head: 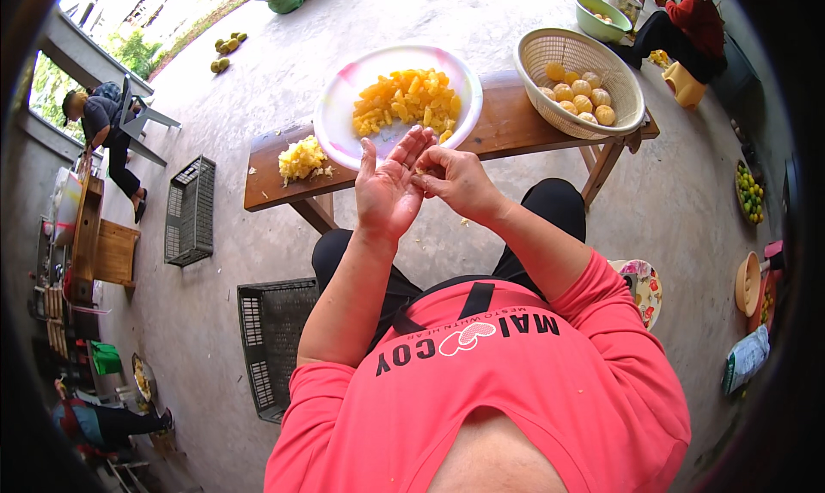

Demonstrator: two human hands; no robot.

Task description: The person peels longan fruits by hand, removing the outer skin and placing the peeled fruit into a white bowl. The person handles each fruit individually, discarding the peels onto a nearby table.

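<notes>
My left hand [388, 193] is held palm up over the bench's near edge, thumb apart from the other fingers. The thumb and forefinger of my right hand [465, 182] pinch together against its palm side, with a small pale scrap [420, 171] at their tips. Just beyond both hands, a white plastic basin [332, 122] holds a heap of loose orange citrus segments [409, 100]. Left of it, a pile of pale yellow peeled membrane [301, 159] lies on the wooden bench [271, 182]. A cream colander [628, 103] at the right holds several peeled citrus fruits [581, 102].
Black plastic crates [190, 209] [277, 345] stand on the floor at left. A seated person in red [696, 23] is at far right, by a green basin [602, 19]. Other people [106, 126] [97, 422] are at left. A round patterned stool [648, 293] stands beside me.
</notes>
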